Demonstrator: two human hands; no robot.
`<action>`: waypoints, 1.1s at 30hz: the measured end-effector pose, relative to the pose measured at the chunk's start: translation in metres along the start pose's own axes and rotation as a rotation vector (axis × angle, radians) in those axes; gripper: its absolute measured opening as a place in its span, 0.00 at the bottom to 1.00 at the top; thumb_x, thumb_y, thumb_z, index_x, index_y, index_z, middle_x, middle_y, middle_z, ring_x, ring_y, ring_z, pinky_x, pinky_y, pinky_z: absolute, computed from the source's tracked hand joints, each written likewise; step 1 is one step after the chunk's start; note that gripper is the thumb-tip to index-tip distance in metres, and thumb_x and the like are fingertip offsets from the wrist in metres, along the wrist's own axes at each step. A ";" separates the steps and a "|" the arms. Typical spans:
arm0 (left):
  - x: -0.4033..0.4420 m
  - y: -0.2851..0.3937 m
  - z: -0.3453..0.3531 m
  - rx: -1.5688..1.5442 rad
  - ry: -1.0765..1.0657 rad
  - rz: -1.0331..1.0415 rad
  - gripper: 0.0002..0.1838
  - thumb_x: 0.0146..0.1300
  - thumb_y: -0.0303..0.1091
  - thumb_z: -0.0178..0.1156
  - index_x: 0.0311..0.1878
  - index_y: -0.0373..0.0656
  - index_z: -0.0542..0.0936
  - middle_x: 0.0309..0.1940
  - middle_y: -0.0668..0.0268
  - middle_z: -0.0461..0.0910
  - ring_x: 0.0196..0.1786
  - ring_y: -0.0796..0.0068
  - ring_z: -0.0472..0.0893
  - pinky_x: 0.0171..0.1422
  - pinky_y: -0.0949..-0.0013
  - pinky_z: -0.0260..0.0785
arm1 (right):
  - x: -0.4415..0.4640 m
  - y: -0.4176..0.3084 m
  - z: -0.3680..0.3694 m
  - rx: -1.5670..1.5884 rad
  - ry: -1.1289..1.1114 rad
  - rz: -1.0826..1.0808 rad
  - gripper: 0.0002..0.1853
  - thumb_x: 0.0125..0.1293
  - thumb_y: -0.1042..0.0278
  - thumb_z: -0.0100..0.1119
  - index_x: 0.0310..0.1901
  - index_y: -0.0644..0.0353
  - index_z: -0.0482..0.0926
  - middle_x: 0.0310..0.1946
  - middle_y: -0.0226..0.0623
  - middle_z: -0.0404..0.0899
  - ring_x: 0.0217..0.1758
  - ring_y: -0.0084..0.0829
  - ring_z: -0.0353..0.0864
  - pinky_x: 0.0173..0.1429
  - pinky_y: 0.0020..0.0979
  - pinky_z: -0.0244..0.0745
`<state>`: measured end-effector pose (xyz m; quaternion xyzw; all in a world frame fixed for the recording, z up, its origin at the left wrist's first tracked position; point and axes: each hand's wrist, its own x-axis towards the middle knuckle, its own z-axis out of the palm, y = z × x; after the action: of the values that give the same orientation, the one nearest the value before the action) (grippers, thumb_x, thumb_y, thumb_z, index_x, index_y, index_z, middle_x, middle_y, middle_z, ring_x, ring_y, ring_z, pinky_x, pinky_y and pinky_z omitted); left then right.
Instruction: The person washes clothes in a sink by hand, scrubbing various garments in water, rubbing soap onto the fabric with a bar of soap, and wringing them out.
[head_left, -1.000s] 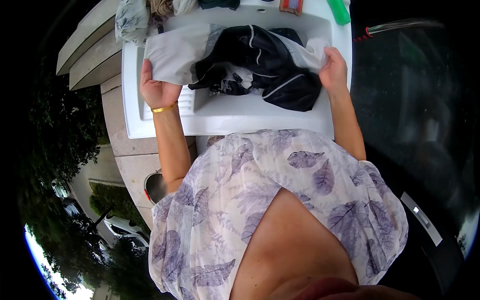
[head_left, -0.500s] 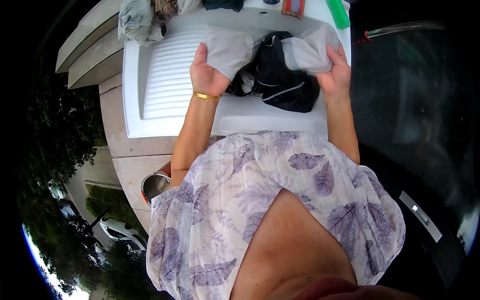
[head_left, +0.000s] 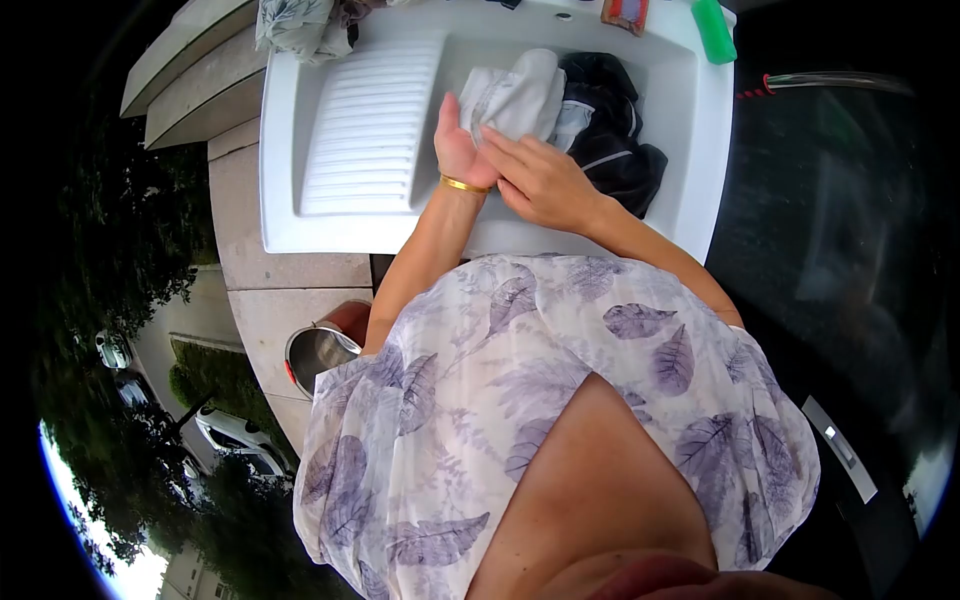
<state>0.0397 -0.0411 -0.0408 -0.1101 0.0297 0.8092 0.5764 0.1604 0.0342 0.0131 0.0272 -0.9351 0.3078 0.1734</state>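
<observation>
A black garment with pale piping (head_left: 610, 150) lies bunched in the basin of a white sink (head_left: 690, 150). Its whitish cloth part (head_left: 522, 95) is gathered toward the middle. My left hand (head_left: 466, 150) is under the near left edge of this cloth, thumb up, holding it. Crossing in from the right, my right hand (head_left: 545, 180) lays its fingertips on the cloth edge beside my left palm; what lies beneath its fingers is partly hidden.
Left of the basin is a ribbed washboard (head_left: 365, 130). Other cloths (head_left: 300, 28) lie at the back left corner. A green bottle (head_left: 713, 30) and a red-edged packet (head_left: 625, 14) are at the back right. A metal bucket (head_left: 325, 348) stands below left.
My right hand has let go of the right part of the white cloth and moved left to my left hand. My left hand has shifted right, bringing the cloth closer to the black garment.
</observation>
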 end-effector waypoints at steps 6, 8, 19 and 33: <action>-0.003 0.008 -0.008 0.157 -0.126 -0.066 0.29 0.51 0.23 0.46 0.61 0.35 0.64 0.60 0.52 0.66 0.63 0.55 0.66 0.68 0.56 0.57 | -0.002 0.010 -0.018 -0.055 0.109 -0.179 0.14 0.48 0.80 0.57 0.40 0.64 0.78 0.44 0.40 0.78 0.36 0.35 0.75 0.40 0.33 0.68; -0.007 0.004 0.003 0.255 0.018 -0.048 0.41 0.37 0.11 0.46 0.63 0.36 0.62 0.60 0.54 0.66 0.63 0.56 0.66 0.67 0.58 0.59 | 0.002 0.025 -0.036 -0.065 0.264 -0.135 0.12 0.47 0.82 0.56 0.36 0.65 0.79 0.38 0.39 0.80 0.33 0.36 0.75 0.39 0.32 0.67; -0.016 0.015 0.018 0.668 -0.139 -0.280 0.53 0.30 0.13 0.47 0.71 0.49 0.52 0.65 0.57 0.60 0.66 0.59 0.63 0.69 0.62 0.56 | 0.032 0.156 -0.026 0.948 -0.319 0.800 0.30 0.66 0.44 0.42 0.56 0.64 0.70 0.44 0.34 0.78 0.47 0.25 0.75 0.55 0.23 0.66; -0.027 0.057 0.017 0.640 -0.107 -0.187 0.53 0.31 0.11 0.46 0.71 0.46 0.51 0.65 0.51 0.59 0.66 0.56 0.62 0.68 0.63 0.57 | 0.004 0.130 -0.014 1.360 -0.474 0.687 0.26 0.59 0.62 0.62 0.57 0.66 0.69 0.51 0.37 0.75 0.52 0.23 0.73 0.58 0.25 0.65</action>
<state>-0.0076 -0.0822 -0.0233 0.1168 0.2418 0.7071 0.6542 0.1399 0.1480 -0.0491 -0.0981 -0.5104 0.8330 -0.1894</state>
